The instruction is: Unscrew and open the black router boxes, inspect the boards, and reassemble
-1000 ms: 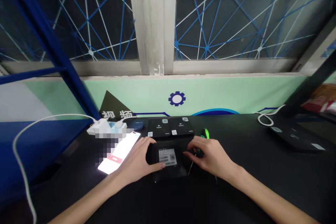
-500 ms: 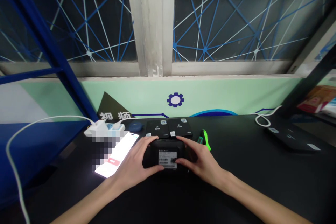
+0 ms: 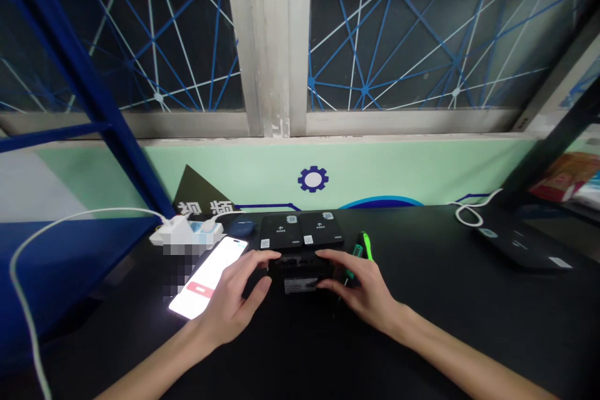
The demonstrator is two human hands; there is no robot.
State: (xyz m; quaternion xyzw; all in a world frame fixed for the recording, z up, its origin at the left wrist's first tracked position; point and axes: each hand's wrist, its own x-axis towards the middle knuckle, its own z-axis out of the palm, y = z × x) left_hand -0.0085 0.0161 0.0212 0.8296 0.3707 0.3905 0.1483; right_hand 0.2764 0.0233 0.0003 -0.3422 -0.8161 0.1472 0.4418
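Note:
A small black box [image 3: 300,274] with a white label on its underside sits tilted up on the black table [image 3: 445,312]. My left hand [image 3: 234,297] curls round its left end. Gripping the right end is my right hand [image 3: 363,287], thumb near the label. Both hands hold the box between them. Just behind it lie two flat black boxes [image 3: 301,230] side by side, each with small stickers.
A lit phone [image 3: 209,277] lies left of my left hand. Behind it are a white power strip [image 3: 185,232] with a white cable and a small blue case [image 3: 242,224]. A green-handled screwdriver [image 3: 365,247] lies right of the box. Another black box [image 3: 522,244] lies far right.
The black box has been tipped up and away, so its labelled underside, once facing up, now shows only as a thin strip. Both hands shifted slightly forward with it.

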